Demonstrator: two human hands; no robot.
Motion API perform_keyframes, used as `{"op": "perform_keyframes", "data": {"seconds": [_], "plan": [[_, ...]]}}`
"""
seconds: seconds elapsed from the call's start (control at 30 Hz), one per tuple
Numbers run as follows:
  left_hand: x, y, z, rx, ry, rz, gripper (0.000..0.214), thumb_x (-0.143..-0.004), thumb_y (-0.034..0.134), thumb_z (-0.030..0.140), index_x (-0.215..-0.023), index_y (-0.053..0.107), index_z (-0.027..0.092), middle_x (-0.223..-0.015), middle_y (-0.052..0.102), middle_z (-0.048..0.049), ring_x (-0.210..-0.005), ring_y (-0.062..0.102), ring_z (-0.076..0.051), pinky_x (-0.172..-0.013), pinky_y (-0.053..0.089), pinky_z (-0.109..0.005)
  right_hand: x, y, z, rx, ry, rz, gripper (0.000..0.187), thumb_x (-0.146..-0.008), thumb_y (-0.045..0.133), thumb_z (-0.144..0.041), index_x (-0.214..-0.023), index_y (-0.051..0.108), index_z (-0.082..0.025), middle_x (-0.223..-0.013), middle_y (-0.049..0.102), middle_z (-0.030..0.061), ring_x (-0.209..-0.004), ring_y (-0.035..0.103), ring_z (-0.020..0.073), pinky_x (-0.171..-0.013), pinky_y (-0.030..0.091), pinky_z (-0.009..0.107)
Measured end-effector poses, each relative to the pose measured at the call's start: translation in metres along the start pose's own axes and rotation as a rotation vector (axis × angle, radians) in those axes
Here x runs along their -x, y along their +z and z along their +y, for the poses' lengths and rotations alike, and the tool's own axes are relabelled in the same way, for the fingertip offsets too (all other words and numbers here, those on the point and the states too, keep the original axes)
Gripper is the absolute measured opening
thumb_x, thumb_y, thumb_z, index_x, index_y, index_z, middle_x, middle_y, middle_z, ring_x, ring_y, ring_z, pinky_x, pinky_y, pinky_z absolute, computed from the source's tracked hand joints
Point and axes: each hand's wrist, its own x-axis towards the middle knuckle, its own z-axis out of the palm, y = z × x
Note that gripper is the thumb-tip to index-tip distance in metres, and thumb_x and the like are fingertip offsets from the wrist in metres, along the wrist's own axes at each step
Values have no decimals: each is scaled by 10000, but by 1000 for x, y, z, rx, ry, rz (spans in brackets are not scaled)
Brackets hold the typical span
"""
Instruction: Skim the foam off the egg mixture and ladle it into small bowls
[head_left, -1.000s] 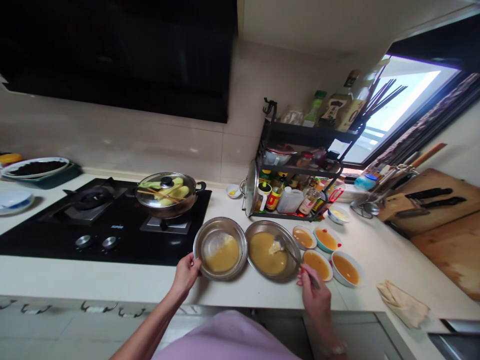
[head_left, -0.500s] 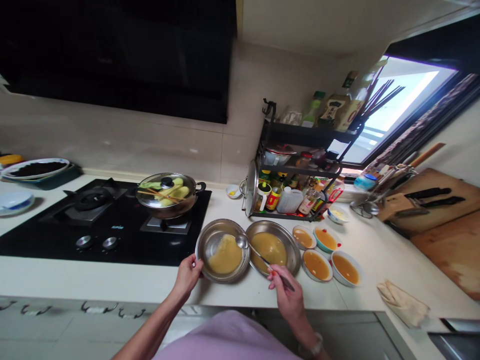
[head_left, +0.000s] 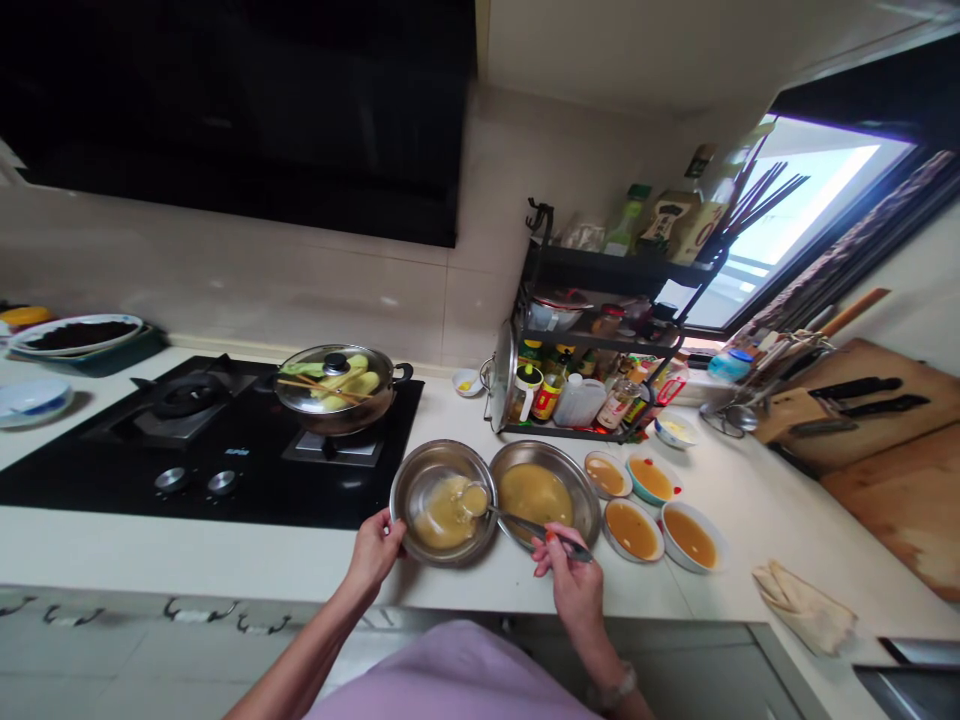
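Observation:
My left hand [head_left: 381,545] grips the near left rim of a steel bowl [head_left: 409,470] that holds shallow yellowish liquid. In my right hand [head_left: 570,570] is the handle of a metal ladle [head_left: 517,518]. The ladle's round head is in the left bowl, filled with the liquid, near that bowl's right side. Its handle crosses over a second steel bowl [head_left: 587,500], which touches or nearly touches the first and contains similar liquid. Right of it stand several small bowls of orange-brown liquid, among them a white bowl [head_left: 718,548].
A lidded pan [head_left: 334,405] with green vegetables and chopsticks sits on the black gas hob [head_left: 247,500] to the left. Behind the bowls is a black rack [head_left: 622,340] of bottles. A folded cloth [head_left: 806,605] lies right, before a knife block [head_left: 795,405].
The ladle head has gone from above the left bowl's right rim down into its liquid and now carries some. My left hand keeps its hold on the rim.

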Motion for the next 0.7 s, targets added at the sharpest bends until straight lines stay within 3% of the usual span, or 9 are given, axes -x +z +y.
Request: {"op": "perform_keyframes", "data": {"seconds": [0.13,0.27,0.4,0.7], "plan": [[0,1,0,3,-1,-6,177,-633,601,337,-656,573,164,-481,530,45,-397,507,-118,-411,467,-248,-1,-2,-8,-39,34,35,371,-794,659,-500,-940,606,-164,-467,599,-25,-574,661,185,-665,567,335],[0,2,0,18,-10,-5,169,-632,601,330,-637,565,164,-478,522,49,-393,506,-112,-408,464,-241,-2,-4,-13,-114,121,83,420,-728,715,-508,-927,602,-155,-599,679,37,-543,641,182,-503,518,282],[-1,3,-1,11,-23,-7,166,-632,602,329,-643,561,168,-489,535,45,-409,527,-122,-422,481,-253,-4,-11,-18,-165,155,137,447,-674,758,-498,-917,601,-158,-614,686,39,-527,623,170,-476,492,261],[-4,2,-3,23,-14,2,174,-606,604,334,-635,566,166,-491,525,48,-408,499,-111,-418,470,-247,-24,-51,-10,-83,96,334,453,-635,769,-497,-901,620,-161,-606,677,24,-514,617,177,-453,483,271]]}}
